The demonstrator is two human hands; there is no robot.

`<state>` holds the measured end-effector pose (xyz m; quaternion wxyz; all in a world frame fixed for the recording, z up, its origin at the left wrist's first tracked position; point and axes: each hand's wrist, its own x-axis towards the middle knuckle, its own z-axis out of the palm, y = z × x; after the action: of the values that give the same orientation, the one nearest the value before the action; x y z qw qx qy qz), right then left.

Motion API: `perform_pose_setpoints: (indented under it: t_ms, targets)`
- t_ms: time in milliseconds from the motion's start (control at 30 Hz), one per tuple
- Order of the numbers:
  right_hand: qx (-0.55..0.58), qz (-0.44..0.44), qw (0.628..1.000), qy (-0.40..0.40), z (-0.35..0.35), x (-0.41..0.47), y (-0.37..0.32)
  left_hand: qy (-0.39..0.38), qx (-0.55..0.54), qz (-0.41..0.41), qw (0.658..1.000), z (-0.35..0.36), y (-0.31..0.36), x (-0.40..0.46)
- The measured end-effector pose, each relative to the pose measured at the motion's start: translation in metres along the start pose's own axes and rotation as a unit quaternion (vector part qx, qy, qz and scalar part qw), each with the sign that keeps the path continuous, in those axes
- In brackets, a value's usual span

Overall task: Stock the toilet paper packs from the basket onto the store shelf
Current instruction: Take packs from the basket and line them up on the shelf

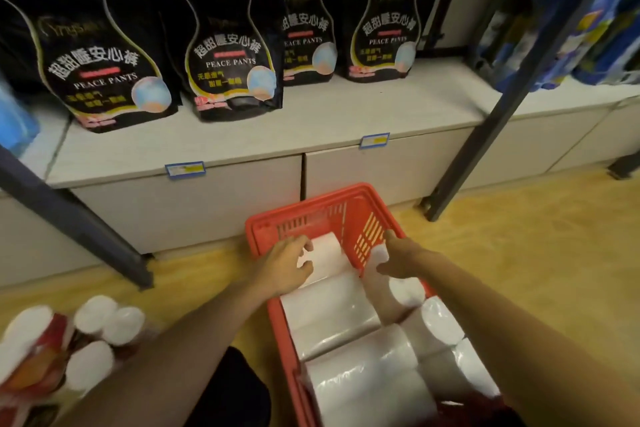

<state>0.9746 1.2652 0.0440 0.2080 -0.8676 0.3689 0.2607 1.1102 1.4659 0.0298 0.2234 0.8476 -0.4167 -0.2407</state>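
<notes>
Our left hand (287, 265) and right hand (398, 258) grip a white, clear-wrapped toilet paper pack (325, 258) in the red basket (266, 229); black bags (228, 55) read "PEACE PANTS".

a basket (263, 229) sits on the floor (536, 253) directly in front of a low shelf (311, 121), with toilet paper packs (329, 308) lying inside it from the near end to the far end. the left hand (284, 265) and right hand (398, 258) reach into the far end of the basket, one at each side of the farthest pack. four bags (228, 55) stand in a row along the back of the shelf, two price tags (185, 170) are fixed to its front edge, and another bundle of rolls (69, 343) lies on the floor to the left of the basket.
</notes>
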Motion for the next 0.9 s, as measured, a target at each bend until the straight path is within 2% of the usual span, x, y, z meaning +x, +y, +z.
perform_pose_setpoints:
  t_ms: [133, 300, 433, 533, 600, 733, 900]
  targets:
    - [0.004, 0.047, 0.999, 0.014, 0.037, 0.009, 0.023, -0.122, 0.092, -0.062, 0.986, 0.04, -0.013, 0.006]
    - [-0.042, 0.07, 0.996, 0.038, 0.061, 0.016, 0.036, -0.19, 0.128, -0.111, 0.967, 0.077, -0.019, 0.007]
    - [-0.088, 0.094, 0.99, 0.065, 0.065, 0.012, 0.024, -0.181, 0.13, -0.126, 0.967, 0.087, -0.023, 0.006]
    - [-0.156, 0.084, 0.979, 0.103, 0.076, 0.014, 0.016, -0.192, 0.102, -0.145, 0.965, 0.083, -0.022, 0.01]
    - [-0.158, 0.077, 0.978, 0.115, 0.08, 0.017, 0.01, -0.178, 0.114, -0.15, 0.966, 0.078, -0.021, 0.011]
    - [-0.085, 0.074, 0.986, 0.124, 0.078, 0.018, 0.007, -0.164, 0.166, -0.144, 0.962, 0.069, -0.013, 0.008]
    - [0.029, 0.069, 0.987, 0.141, 0.058, 0.013, 0.011, -0.135, 0.101, -0.187, 0.968, 0.058, 0.002, 0.001]
